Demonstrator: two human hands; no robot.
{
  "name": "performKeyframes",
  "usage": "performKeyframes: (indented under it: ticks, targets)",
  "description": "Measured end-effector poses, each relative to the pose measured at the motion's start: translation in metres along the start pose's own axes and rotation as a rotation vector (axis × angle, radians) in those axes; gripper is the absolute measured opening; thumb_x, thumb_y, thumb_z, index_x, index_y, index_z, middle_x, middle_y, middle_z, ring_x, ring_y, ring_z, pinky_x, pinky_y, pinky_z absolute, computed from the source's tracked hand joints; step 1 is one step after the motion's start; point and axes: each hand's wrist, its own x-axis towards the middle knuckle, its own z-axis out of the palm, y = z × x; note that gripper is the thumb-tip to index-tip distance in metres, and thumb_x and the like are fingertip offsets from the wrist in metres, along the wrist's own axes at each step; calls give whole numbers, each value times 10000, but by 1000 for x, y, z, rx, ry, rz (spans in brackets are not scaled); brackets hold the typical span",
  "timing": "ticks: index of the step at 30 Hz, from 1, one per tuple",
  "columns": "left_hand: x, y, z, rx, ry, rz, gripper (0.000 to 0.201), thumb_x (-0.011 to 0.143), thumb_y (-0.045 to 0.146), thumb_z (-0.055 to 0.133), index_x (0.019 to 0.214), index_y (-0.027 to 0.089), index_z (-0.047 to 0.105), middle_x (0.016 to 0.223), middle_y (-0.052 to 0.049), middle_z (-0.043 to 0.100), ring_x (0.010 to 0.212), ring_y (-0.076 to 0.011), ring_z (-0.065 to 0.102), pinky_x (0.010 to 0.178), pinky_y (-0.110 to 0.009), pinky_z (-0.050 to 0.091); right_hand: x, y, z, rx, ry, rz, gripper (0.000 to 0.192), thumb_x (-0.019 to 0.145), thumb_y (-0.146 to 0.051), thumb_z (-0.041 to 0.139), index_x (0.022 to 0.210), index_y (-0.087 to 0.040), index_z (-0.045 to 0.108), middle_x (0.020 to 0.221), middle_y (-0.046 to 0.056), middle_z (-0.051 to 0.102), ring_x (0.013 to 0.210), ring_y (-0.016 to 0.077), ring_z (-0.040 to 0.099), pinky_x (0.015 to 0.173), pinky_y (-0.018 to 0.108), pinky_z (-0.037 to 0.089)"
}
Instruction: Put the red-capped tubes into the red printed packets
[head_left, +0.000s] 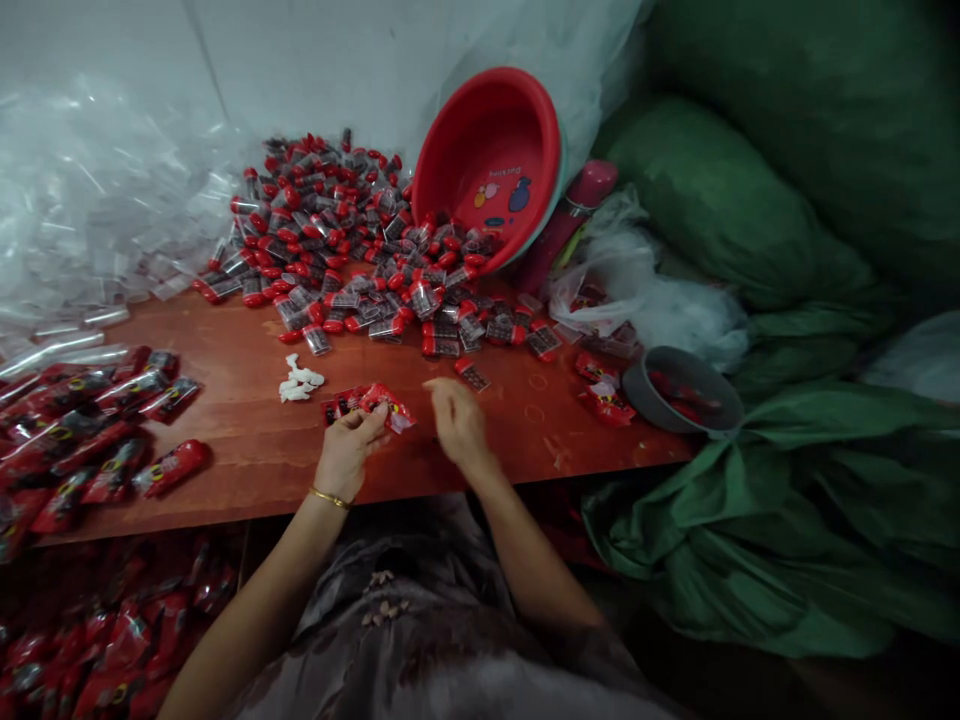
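Note:
My left hand point(346, 452), with a gold bangle at its wrist, pinches a red printed plastic sleeve point(386, 400) just above the table. More dark-and-red printed film lies under its fingers. My right hand point(460, 425) is to the right of the sleeve, apart from it. Its fingers are curled together and slightly blurred; whatever they hold cannot be made out. Beyond its fingertips lies a small clear container with a red cap and dark contents point(472, 374). White crumpled bits point(300, 379) lie beyond my left hand.
Similar red-capped containers point(322, 225) are heaped at the back, spilling from a tilted red basin point(480, 150). Finished-looking red packs point(176, 467) and clear plastic tubes point(97, 200) lie left. At right are a grey bowl point(679, 400), a pink flask point(570, 215) and green sacks point(735, 190).

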Motion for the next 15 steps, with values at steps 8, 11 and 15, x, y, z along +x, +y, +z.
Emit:
performKeyframes:
  ticks: [8, 11, 15]
  targets:
    - [-4, -3, -1, 12, -49, -108, 351, 512, 309, 841, 674, 147, 575, 681, -15, 690, 559, -121, 640, 553, -232, 505, 9, 61, -24, -507, -55, 267, 233, 792, -319, 606, 951, -149, 602, 1088, 169, 611, 1010, 314, 513, 824, 448, 400]
    - [-5, -4, -2, 11, -47, -118, 349, 527, 319, 834, 685, 149, 573, 689, -27, 695, 588, -138, 658, 542, -225, 495, -13, 61, -20, -432, -21, 218, 221, 799, -322, 586, 948, -159, 584, 982, 134, 648, 935, 284, 556, 782, 403, 423]
    - [-6, -3, -6, -7, -24, -115, 350, 527, 326, 834, 667, 157, 561, 633, -18, 679, 580, -144, 658, 549, -226, 490, -34, 56, -21, -252, 38, 153, 260, 834, -374, 537, 986, -169, 588, 888, 107, 684, 798, 247, 625, 720, 366, 468]
